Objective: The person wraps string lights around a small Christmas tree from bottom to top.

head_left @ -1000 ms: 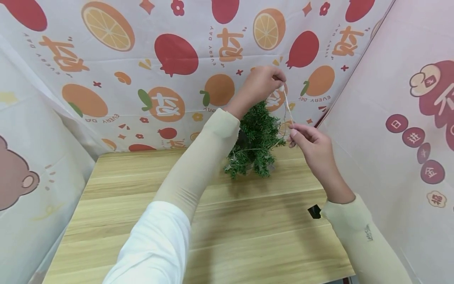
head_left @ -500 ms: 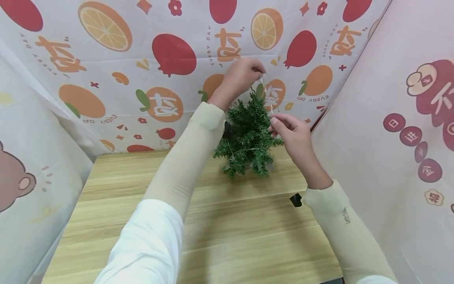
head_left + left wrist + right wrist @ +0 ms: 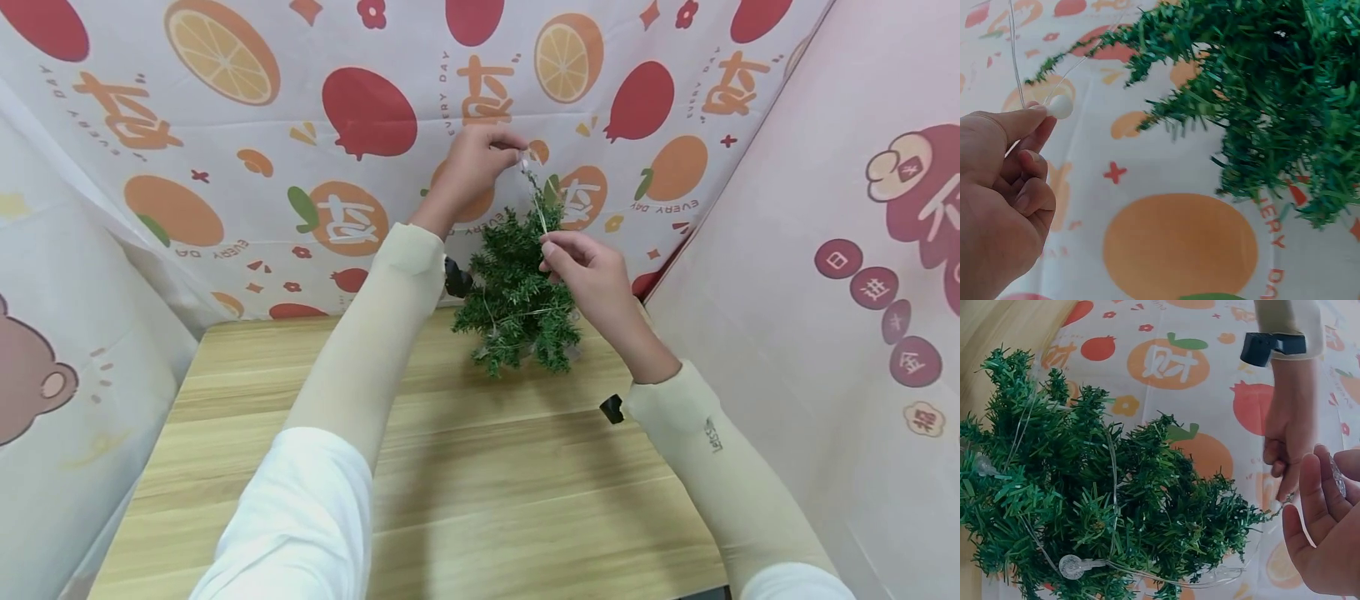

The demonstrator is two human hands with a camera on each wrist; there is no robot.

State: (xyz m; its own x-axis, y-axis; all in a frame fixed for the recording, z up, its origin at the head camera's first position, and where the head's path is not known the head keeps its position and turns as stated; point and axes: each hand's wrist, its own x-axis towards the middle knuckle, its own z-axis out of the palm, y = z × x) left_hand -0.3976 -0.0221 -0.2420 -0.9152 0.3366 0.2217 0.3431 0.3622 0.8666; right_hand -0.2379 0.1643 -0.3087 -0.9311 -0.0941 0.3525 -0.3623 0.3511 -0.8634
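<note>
A small artificial Christmas tree [image 3: 517, 304] stands at the back of the table, its thin top leaning toward my left hand. My left hand [image 3: 472, 171] is above and left of the treetop and pinches a clear string light wire [image 3: 537, 204]. A round white bulb [image 3: 1060, 107] sits at its fingertips in the left wrist view. Lower down, beside the upper branches, my right hand [image 3: 588, 271] pinches the string lights between thumb and fingers. In the right wrist view a clear bulb [image 3: 1338, 477] shows at those fingers. More wire and a round bulb [image 3: 1072, 567] lie across the branches.
The wooden table [image 3: 525, 475] spreads out in front of the tree. A fruit-printed cloth [image 3: 420, 50] hangs close behind it, and another printed cloth [image 3: 817, 333] hangs on the right. Black wrist cameras [image 3: 612, 408] are strapped to both forearms.
Both hands have moved left with the string lights, from right of the tree to its top. The left hand is now by the treetop tip; the right hand has come in over the branches.
</note>
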